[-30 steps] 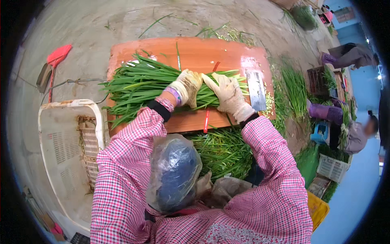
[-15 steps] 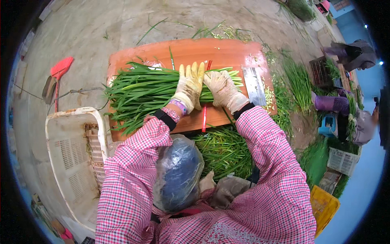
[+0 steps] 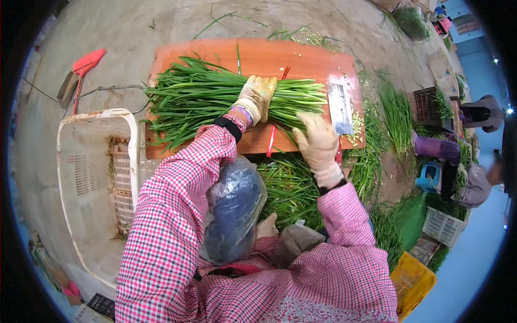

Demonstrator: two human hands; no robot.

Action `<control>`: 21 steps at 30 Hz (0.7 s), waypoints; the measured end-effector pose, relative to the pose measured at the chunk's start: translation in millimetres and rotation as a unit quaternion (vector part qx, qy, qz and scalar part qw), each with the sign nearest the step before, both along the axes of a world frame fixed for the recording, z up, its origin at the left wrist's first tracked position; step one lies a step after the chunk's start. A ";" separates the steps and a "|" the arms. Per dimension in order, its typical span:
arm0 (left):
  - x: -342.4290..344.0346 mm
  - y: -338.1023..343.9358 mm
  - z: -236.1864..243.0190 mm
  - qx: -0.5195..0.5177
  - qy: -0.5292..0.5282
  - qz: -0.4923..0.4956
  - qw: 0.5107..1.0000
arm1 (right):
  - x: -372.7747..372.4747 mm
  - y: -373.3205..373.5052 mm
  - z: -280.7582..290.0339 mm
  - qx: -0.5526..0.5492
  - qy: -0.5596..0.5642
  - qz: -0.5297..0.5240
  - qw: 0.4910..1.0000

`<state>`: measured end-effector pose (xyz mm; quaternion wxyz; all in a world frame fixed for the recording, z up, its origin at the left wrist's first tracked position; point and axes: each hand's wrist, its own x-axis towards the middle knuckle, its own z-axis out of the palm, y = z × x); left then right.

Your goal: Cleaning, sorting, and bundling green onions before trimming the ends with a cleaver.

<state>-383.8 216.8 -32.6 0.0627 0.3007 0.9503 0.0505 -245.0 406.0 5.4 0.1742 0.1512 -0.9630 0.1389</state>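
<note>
A thick bunch of garlic chives [image 3: 199, 97] lies across an orange board [image 3: 301, 54], leaves to the left and pale stem ends to the right. My gloved left hand [image 3: 257, 97] is wrapped over the bunch near its middle. Just below the stem ends, my gloved right hand [image 3: 319, 142] is lifted off the bunch with its fingers apart and nothing in them. A red tie strip [image 3: 271, 141] passes beneath the chives, both ends showing. At the board's right lies a cleaver with a wide metal blade [image 3: 340, 109]; my right hand is close to it.
Loose chives [image 3: 291, 188] are heaped below the board, beside a clear plastic bag holding something blue [image 3: 234, 210]. A white crate [image 3: 67, 177] and a red dustpan [image 3: 89, 62] stand left. Another person [image 3: 476, 177] sits at right, among chives, near a yellow crate [image 3: 412, 282].
My right hand has left the bunch and moved down and right, its fingers spreading. My left hand has closed around the chives, whose stem ends look more gathered.
</note>
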 end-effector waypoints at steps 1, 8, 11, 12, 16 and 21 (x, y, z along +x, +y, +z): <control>-0.5 1.0 0.7 -0.005 -0.006 -0.003 1.000 | 13.8 6.5 -10.0 -0.076 -0.006 -0.014 0.997; 3.4 2.2 3.0 -0.014 0.008 0.004 1.000 | 65.6 -0.7 -82.5 -0.087 -0.127 -0.083 0.985; 2.8 0.5 2.9 -0.016 0.012 0.003 1.000 | 89.7 3.3 -78.8 -0.078 -0.251 -0.079 0.962; 2.6 0.4 2.7 -0.013 0.012 0.002 1.000 | 95.5 12.5 -75.7 -0.045 -0.236 -0.140 0.961; 1.7 -0.4 1.9 -0.004 0.017 -0.007 1.000 | 100.7 78.9 -64.6 0.107 -0.314 -0.272 0.903; 0.4 0.9 -2.4 0.010 0.011 -0.004 1.000 | 110.1 85.2 -37.2 0.326 -0.550 -0.055 0.767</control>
